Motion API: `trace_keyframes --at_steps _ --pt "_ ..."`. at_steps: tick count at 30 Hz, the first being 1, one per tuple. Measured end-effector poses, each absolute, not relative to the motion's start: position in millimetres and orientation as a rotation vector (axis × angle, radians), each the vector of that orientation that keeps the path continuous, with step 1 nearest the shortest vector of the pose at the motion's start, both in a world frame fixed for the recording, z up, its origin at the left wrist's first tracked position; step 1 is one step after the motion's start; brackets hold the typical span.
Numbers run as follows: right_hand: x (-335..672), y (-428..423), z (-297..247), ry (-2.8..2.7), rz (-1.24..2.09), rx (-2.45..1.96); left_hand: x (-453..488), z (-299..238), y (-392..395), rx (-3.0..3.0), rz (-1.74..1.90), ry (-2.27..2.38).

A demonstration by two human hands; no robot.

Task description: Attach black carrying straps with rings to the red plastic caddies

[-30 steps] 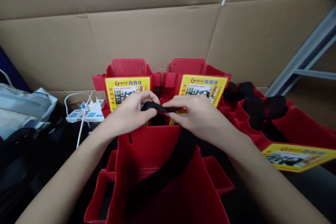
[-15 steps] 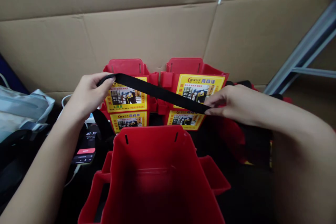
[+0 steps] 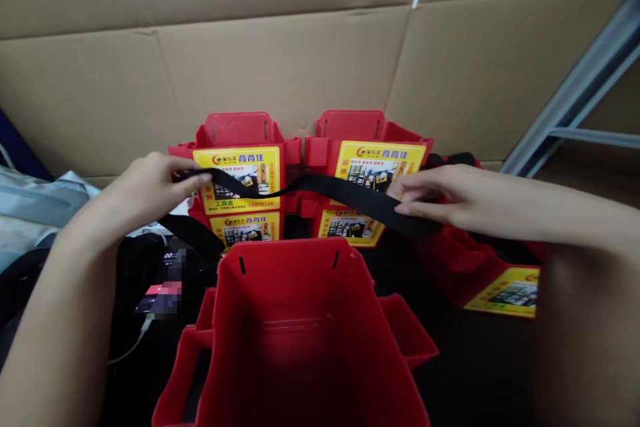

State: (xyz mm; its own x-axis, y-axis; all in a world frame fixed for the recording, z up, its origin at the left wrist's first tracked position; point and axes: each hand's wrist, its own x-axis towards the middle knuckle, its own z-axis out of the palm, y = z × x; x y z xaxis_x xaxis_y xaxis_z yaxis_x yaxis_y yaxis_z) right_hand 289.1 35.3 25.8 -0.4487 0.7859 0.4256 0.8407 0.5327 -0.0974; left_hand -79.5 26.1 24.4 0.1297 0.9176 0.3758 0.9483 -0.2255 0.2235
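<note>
A black webbing strap (image 3: 345,190) runs between my two hands, sagging and twisted near its middle. My left hand (image 3: 165,180) pinches one part of it between thumb and fingers. Farther along, my right hand (image 3: 425,193) grips it the same way. Below the strap, close to me, stands a red plastic tool box (image 3: 287,287) with two narrow slots in its back wall and side pockets. Its inside is dark, and I see nothing in it. A black length of strap (image 3: 193,230) also hangs below my left hand.
Behind are stacked red boxes with yellow labels, one stack left (image 3: 240,130) and one right (image 3: 353,123). Another labelled red box (image 3: 460,273) lies at the right. A phone (image 3: 167,280) with a cable is at the left. Cardboard (image 3: 280,73) stands behind; a metal frame (image 3: 575,87) leans right.
The strap has gone from taut and straight to slack and twisted. My left hand has dropped slightly and moved left. The labelled box at the right shows more.
</note>
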Motion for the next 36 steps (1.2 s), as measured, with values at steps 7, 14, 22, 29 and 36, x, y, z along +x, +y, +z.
trace_keyframes --at_steps 7,14,22,29,36 --pt "247.1 34.9 25.1 -2.593 0.127 -1.146 -35.9 15.8 4.2 -2.600 -0.807 -1.590" --pt "245.5 48.7 13.7 -2.560 0.916 -1.119 -3.1 -5.1 -0.2 -3.042 -0.335 -1.251" --pt "218.0 54.8 1.3 -2.401 1.016 -0.937 -20.2 -4.9 5.0 -3.046 -0.151 -1.212" --pt "228.6 43.8 8.6 -2.345 1.600 -0.915 -19.5 -5.7 6.3 -3.097 -0.262 -1.207" --pt "252.0 48.8 8.4 -2.280 1.571 -0.798 -20.3 -6.9 7.2 -3.045 -0.193 -1.257"
